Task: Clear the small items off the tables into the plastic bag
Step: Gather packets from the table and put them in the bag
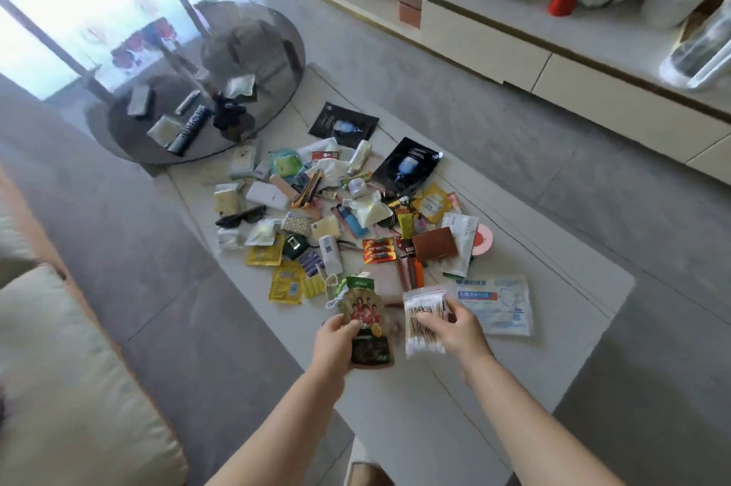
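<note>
Picking is under way: left hand (336,339) grips a pouch (366,321), right hand (455,327) a swab pack (423,321); no bag in view, so finding it comes next.

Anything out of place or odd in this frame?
No plastic bag is in view. The left hand holds a snack pouch and the right hand a cotton swab pack above the littered white table.

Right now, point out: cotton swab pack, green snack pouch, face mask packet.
cotton swab pack (425,321), head view, on the clear plastic over the swab stems.
green snack pouch (366,311), head view, on the printed front panel.
face mask packet (496,303), head view, on the middle of the white wrapper.
</note>
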{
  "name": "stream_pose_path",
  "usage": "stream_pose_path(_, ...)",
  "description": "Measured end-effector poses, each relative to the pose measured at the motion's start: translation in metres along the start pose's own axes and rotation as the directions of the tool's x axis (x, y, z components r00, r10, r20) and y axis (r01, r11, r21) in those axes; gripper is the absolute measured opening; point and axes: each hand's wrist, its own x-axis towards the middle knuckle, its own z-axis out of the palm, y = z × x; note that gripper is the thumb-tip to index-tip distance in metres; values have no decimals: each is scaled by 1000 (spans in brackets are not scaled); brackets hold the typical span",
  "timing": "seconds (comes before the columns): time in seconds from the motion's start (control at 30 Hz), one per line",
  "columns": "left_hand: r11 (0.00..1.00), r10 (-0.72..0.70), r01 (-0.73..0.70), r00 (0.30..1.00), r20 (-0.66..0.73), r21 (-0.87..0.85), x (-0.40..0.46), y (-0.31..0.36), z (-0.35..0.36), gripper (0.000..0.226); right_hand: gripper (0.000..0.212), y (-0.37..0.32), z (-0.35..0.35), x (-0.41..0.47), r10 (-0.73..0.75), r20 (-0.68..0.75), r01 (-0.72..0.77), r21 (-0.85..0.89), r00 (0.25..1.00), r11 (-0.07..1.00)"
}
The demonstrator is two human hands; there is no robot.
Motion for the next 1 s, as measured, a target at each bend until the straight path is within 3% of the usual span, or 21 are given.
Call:
stream_pose_path(0.13, 990, 17, -28, 997, -80, -136, -49, 16, -53, 21, 46, -45, 35, -51, -63, 128, 81, -145, 990, 986)
stream_pose_path(0.33, 940, 85, -149, 974, -212, -308, -107, 42, -145, 29, 22, -92, 120, -108, -138, 297, 193, -167, 945, 967)
stream_pose_path(0.4, 896, 82, -179, 966, -246, -406, -120, 49, -177, 37, 21, -104, 153, -124, -101, 383, 171, -153, 918, 973)
stream_pose_path(0.57, 742, 130, -262, 959, -251, -617, -143, 61, -266, 31, 20, -125, 246, -158, -25, 492, 145, -207, 870, 968)
stream_pose_path(0.67, 689, 151, -301, 950, -275, -660, -146, 58, -324, 27, 25, -129, 303, -177, -32, 513, 175, -232, 858, 957)
stream_pose_path(1.0, 595, 128, -400, 903, -409, -697, -147, 42, -508, 37, 7, -129, 489, -221, -21, 625, 267, -304, 780, 915)
